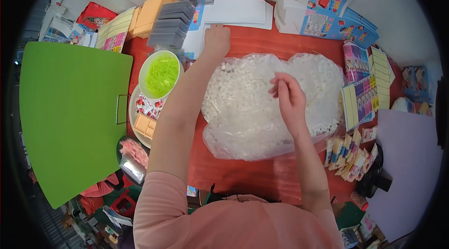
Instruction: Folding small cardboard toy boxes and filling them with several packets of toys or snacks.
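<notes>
My left hand reaches to the back of the table, its fingers curled at the near edge of a stack of white cards. Whatever those fingers may hold is hidden. Beside it lie blue-and-white printed cards and stacked clear plastic trays. My right hand hovers over a big clear plastic bag full of small white pieces. Its fingers are loosely bent and apart, with nothing seen in them.
Left of my arm stand a white bowl of bright green shreds and an orange compartment tray. Pink shreds fill a dark dish. Blue printed boxes rise at the back right; small wrapped packets are piled at the right.
</notes>
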Motion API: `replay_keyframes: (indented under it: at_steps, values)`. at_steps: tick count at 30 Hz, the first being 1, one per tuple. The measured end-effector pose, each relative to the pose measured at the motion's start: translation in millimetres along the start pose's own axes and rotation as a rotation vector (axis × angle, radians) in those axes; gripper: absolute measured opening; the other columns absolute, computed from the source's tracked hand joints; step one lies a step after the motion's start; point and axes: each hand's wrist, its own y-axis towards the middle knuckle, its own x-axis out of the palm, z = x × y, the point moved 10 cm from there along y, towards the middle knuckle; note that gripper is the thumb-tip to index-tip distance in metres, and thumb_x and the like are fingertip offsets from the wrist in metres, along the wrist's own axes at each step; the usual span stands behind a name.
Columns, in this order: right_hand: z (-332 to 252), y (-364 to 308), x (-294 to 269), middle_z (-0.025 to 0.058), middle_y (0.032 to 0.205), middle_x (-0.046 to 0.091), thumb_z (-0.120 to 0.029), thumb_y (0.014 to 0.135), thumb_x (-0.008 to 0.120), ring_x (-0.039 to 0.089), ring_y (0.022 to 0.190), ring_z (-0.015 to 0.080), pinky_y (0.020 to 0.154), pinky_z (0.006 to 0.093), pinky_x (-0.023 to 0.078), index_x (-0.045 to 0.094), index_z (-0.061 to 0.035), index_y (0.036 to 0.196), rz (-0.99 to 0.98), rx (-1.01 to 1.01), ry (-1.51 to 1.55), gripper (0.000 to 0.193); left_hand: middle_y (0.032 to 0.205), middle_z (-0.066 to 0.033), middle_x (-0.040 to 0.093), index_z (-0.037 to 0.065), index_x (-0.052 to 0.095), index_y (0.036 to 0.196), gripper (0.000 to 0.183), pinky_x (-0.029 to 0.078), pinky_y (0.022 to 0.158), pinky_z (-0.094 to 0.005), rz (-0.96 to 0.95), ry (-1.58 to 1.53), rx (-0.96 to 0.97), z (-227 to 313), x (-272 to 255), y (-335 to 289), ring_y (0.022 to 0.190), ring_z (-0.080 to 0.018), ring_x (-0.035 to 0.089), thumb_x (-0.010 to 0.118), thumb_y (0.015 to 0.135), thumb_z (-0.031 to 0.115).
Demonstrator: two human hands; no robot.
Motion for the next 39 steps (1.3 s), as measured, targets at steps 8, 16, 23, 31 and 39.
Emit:
replay_keyframes:
  at_steps: [8, 16, 23, 31, 39]
  values:
    - [156, 176, 24, 0.0110, 0.117, 0.065, -0.014, 0.106, 0.049, 0.070, 0.094, 0.0203, 0.077, 0.0320, 0.059, 0.060, 0.0002, 0.127, 0.105, 0.423, 0.246, 0.028, 0.118, -0.0160, 0.064, 0.003, 0.072, 0.102, 0.025, 0.044, 0.096, -0.0613, 0.326, 0.239, -0.233, -111, -27, 28, 0.125, -0.0384, 0.053, 0.069, 0.085, 0.021]
    - [201, 253, 6, 0.0152, 0.128, 0.057, -0.011, 0.098, 0.048, 0.068, 0.096, 0.0229, 0.075, 0.0337, 0.061, 0.038, 0.0059, 0.149, 0.260, 0.448, 0.038, 0.055, 0.123, -0.0179, 0.066, -0.002, 0.060, 0.128, 0.035, 0.055, 0.091, -0.0415, 0.626, -1.829, 0.343, -164, -271, -7, 0.110, -0.0332, 0.065, 0.045, 0.104, 0.019]
    - [227, 273, 13, 0.0111, 0.114, 0.058, -0.015, 0.095, 0.053, 0.064, 0.091, 0.0220, 0.071, 0.0328, 0.059, 0.052, 0.0046, 0.127, 0.290, 0.531, 0.049, 0.038, 0.109, -0.0099, 0.070, 0.000, 0.061, 0.114, 0.023, 0.054, 0.080, -0.0365, 0.946, -1.711, -0.074, -207, -258, -78, 0.090, -0.0221, 0.065, 0.054, 0.100, 0.017]
    - [202, 283, 16, 0.0054, 0.091, 0.055, -0.019, 0.095, 0.065, 0.055, 0.069, 0.0194, 0.065, 0.0385, 0.057, 0.058, -0.0010, 0.110, 0.298, 0.564, 0.195, 0.024, 0.114, -0.0110, 0.069, 0.000, 0.060, 0.122, 0.030, 0.052, 0.090, -0.0384, 0.838, -1.667, -0.084, -195, -239, -62, 0.102, -0.0242, 0.064, 0.053, 0.101, 0.021]
    - [143, 282, 74, 0.0144, 0.112, 0.067, -0.036, 0.104, 0.053, 0.070, 0.095, 0.0241, 0.071, 0.0359, 0.059, 0.057, 0.0001, 0.128, 0.040, 0.461, 0.044, 0.043, 0.120, -0.0121, 0.068, 0.000, 0.058, 0.130, 0.038, 0.049, 0.101, -0.0403, 0.718, -1.558, -0.041, -166, -253, -29, 0.114, -0.0264, 0.062, 0.051, 0.101, 0.024]
